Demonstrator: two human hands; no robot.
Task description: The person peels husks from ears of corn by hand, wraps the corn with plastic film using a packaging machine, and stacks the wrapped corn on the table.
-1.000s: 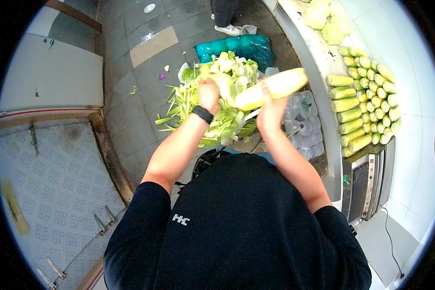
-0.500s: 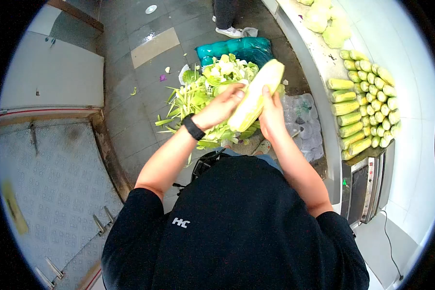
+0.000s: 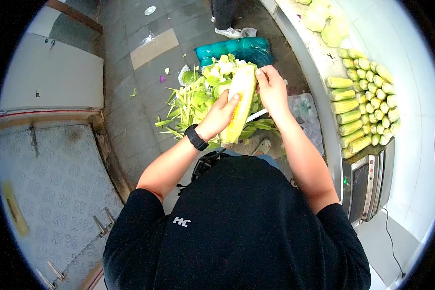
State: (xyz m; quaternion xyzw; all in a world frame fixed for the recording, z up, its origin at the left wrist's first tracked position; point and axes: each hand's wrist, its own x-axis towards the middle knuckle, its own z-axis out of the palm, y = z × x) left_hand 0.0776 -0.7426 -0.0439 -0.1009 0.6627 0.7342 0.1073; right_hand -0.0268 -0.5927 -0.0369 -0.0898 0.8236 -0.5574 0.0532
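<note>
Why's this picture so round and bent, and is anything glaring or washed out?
Head view: black corners and a bowed counter suggest a wide lens; same view: glare spots the floor; same view: the corn cob in the left hand looks partly washed out.

Dark grey tiled floor [image 3: 118,128]: shiny teal plastic-wrapped bundle [image 3: 232,48] at far centre; small purple scrap [image 3: 162,79] to its left. White speckled tabletop [image 3: 320,47], right: stacked yellow-green ears of corn [image 3: 365,104]; pale green round cabbages [image 3: 334,34] farther along.
</note>
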